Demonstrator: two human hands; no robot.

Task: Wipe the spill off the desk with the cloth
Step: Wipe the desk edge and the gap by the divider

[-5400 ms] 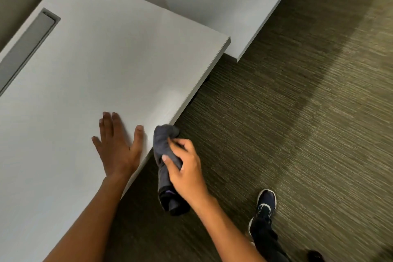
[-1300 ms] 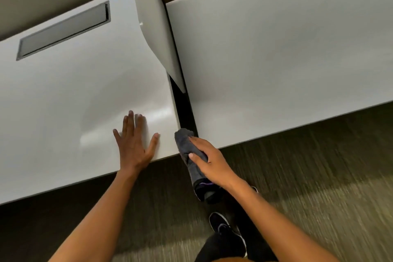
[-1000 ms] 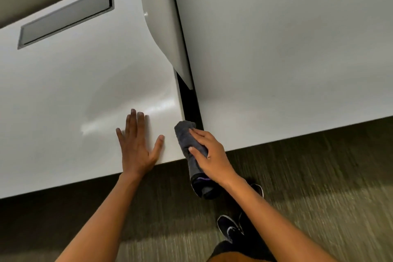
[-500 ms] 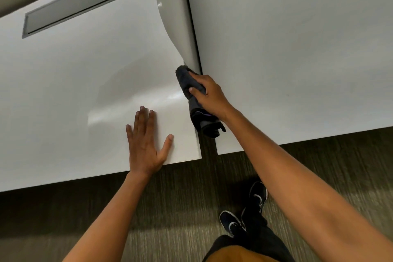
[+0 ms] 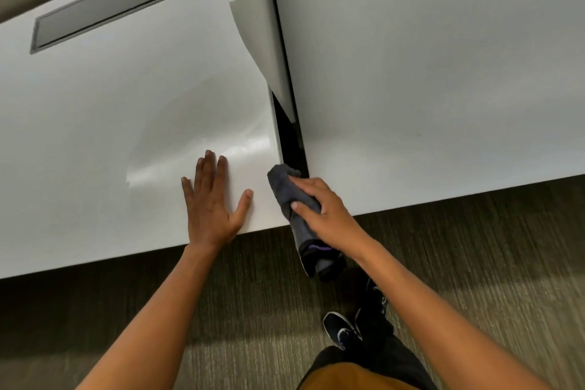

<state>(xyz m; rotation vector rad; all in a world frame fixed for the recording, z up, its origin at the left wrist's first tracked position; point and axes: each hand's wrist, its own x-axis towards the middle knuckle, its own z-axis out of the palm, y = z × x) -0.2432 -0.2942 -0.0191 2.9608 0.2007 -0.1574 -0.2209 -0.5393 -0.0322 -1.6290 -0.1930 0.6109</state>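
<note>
A white desk (image 5: 120, 123) fills the left half of the head view. My left hand (image 5: 212, 203) lies flat on it near its front right corner, fingers spread. My right hand (image 5: 319, 211) grips a dark grey folded cloth (image 5: 286, 191) and presses it against the desk's right side edge, at the mouth of the dark gap (image 5: 289, 136) between the two desks. The cloth's lower end (image 5: 318, 260) hangs below the desk front. No spill shows on the desk top; only a shiny glare patch lies beside my left hand.
A second white desk (image 5: 443, 79) stands to the right. A grey divider panel (image 5: 256, 16) rises between the desks at the back. A grey cable hatch (image 5: 104, 6) is set into the left desk. Carpet (image 5: 474, 247) and my shoes (image 5: 343, 329) lie below.
My right hand has drawn the cloth back along the gap from beside the divider to the desk's front corner. My left hand has stayed flat on the desk.
</note>
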